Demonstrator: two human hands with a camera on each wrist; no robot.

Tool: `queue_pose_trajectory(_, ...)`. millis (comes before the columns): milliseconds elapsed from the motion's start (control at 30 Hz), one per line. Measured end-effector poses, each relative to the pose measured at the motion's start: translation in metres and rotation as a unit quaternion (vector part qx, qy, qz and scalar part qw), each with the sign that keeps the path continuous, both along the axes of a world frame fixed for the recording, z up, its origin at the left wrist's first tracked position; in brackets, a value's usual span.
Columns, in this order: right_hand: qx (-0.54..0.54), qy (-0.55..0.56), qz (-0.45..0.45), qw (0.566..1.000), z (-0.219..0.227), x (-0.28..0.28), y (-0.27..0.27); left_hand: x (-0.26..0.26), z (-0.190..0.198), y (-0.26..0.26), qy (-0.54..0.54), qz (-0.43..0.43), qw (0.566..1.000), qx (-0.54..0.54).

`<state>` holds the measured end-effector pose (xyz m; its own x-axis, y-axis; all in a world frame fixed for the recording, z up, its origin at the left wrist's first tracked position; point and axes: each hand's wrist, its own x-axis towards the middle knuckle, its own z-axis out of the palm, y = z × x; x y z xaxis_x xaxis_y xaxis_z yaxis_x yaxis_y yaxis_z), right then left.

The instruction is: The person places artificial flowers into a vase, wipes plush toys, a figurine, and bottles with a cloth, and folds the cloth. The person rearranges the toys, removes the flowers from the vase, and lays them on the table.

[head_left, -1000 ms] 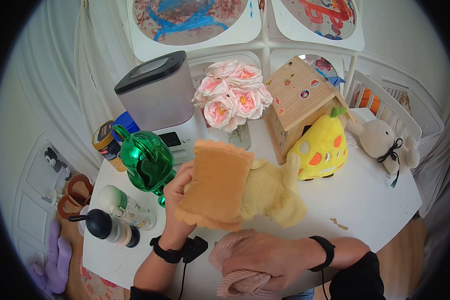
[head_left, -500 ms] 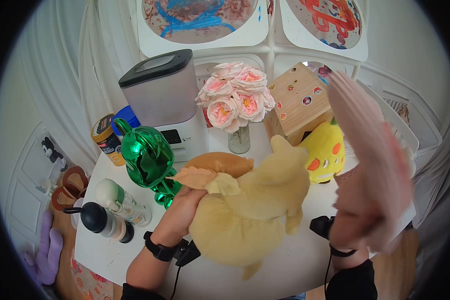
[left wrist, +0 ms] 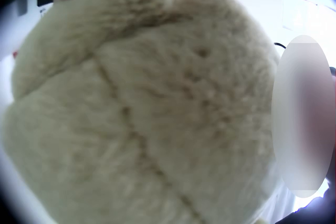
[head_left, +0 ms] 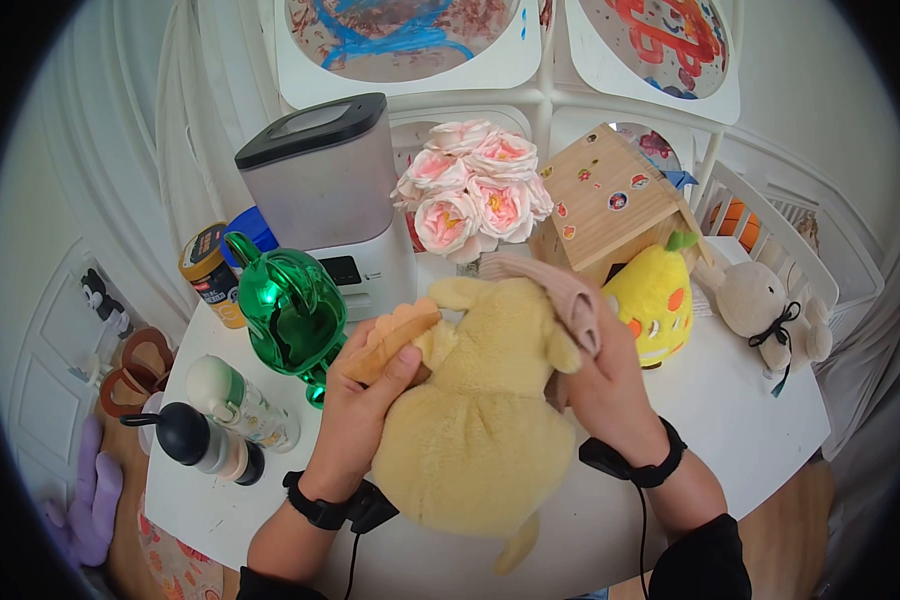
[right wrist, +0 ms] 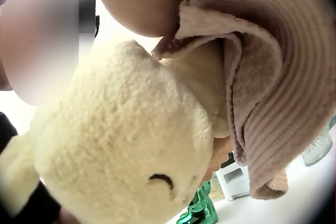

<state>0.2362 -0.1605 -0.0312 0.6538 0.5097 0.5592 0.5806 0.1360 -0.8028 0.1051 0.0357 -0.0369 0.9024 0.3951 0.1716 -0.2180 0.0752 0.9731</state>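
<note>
A pale yellow plush toy [head_left: 475, 430] is held up with its back toward the head camera; its face, with a dark curved eye, shows in the right wrist view [right wrist: 126, 140]. The left hand [head_left: 360, 410] pinches the orange scalloped cushion [head_left: 395, 340] at the toy's left side, thumb on top. On the other side the right hand [head_left: 610, 390] holds a pink ribbed cloth [head_left: 560, 295] against the toy's head and arm. That cloth hangs in folds beside the toy in the right wrist view [right wrist: 283, 87]. Plush fur [left wrist: 157, 113] fills most of the left wrist view.
On the white table [head_left: 730, 420] stand a green shiny figure [head_left: 290, 310], two bottles [head_left: 240, 400], a grey-lidded appliance [head_left: 320, 180], pink flowers [head_left: 470, 190], a wooden house [head_left: 610, 195], a yellow pear plush [head_left: 655, 305] and a beige plush [head_left: 755, 300].
The plush toy has turned upright with its back to the head camera. The right hand swung the pink cloth out to the right and has brought it back against the toy's head.
</note>
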Motion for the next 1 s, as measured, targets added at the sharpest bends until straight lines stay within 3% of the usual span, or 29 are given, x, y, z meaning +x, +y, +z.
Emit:
queue_pose_trajectory(33,-0.001,0.001,0.0,1.0,0.0,0.003,-0.003,0.002,-0.002,0.0,0.006,0.005,1.0,-0.027)
queue_pose_trajectory(100,0.097,-0.14,-0.121,0.978,0.005,0.007,-0.01,0.006,-0.007,0.002,0.014,-0.012,1.0,-0.015)
queue_pose_trajectory(167,0.123,-0.156,-0.13,0.971,0.016,0.003,-0.014,0.01,-0.012,0.004,0.021,-0.026,0.999,-0.007)
queue_pose_trajectory(233,0.004,-0.328,-0.059,0.943,0.023,0.002,-0.017,0.013,-0.017,0.005,0.081,-0.06,0.988,0.119)
queue_pose_trajectory(267,-0.044,-0.356,-0.032,0.933,0.022,-0.001,-0.011,0.014,-0.025,0.007,0.107,-0.06,0.984,0.13)
queue_pose_trajectory(300,-0.049,-0.348,-0.036,0.935,0.016,-0.004,-0.009,0.013,-0.03,0.006,0.114,-0.067,0.983,0.127)
queue_pose_trajectory(367,-0.172,-0.34,0.014,0.924,-0.003,-0.004,-0.002,0.014,-0.034,0.003,0.042,-0.007,0.965,0.26)
queue_pose_trajectory(433,-0.148,-0.33,0.002,0.932,-0.011,0.001,0.001,0.005,-0.019,-0.006,0.075,-0.027,0.972,0.221)
queue_pose_trajectory(500,-0.19,-0.293,-0.001,0.937,-0.01,0.008,-0.002,-0.002,-0.015,-0.008,0.018,0.049,0.923,0.381)
queue_pose_trajectory(533,-0.189,-0.29,-0.004,0.938,-0.009,0.009,-0.003,-0.007,-0.008,-0.011,0.031,0.048,0.898,0.436)
queue_pose_trajectory(567,-0.144,-0.272,-0.045,0.95,-0.007,0.009,-0.004,-0.011,-0.001,-0.014,0.03,0.044,0.898,0.437)
queue_pose_trajectory(633,-0.099,-0.252,-0.087,0.959,-0.001,0.004,-0.01,-0.016,0.009,-0.017,0.063,-0.1,0.826,0.551)
queue_pose_trajectory(733,-0.057,-0.3,-0.132,0.943,0.017,-0.014,-0.02,-0.018,0.003,-0.022,0.119,-0.06,0.815,0.563)
queue_pose_trajectory(767,-0.06,-0.322,-0.062,0.943,0.02,-0.024,-0.02,-0.015,-0.001,-0.014,0.117,-0.058,0.817,0.562)
queue_pose_trajectory(833,-0.094,-0.33,0.096,0.934,0.011,-0.042,-0.017,-0.005,-0.008,0.008,0.082,-0.273,0.794,0.536)
queue_pose_trajectory(867,-0.127,-0.313,0.182,0.923,0.0,-0.053,-0.015,0.0,-0.001,0.006,-0.001,-0.294,0.829,0.476)
queue_pose_trajectory(900,-0.126,-0.313,0.182,0.923,-0.012,-0.064,-0.012,0.001,-0.008,0.01,-0.001,-0.293,0.829,0.477)
queue_pose_trajectory(1000,-0.268,-0.41,0.129,0.862,-0.052,-0.09,-0.007,0.0,-0.031,0.012,-0.005,-0.275,0.871,0.407)
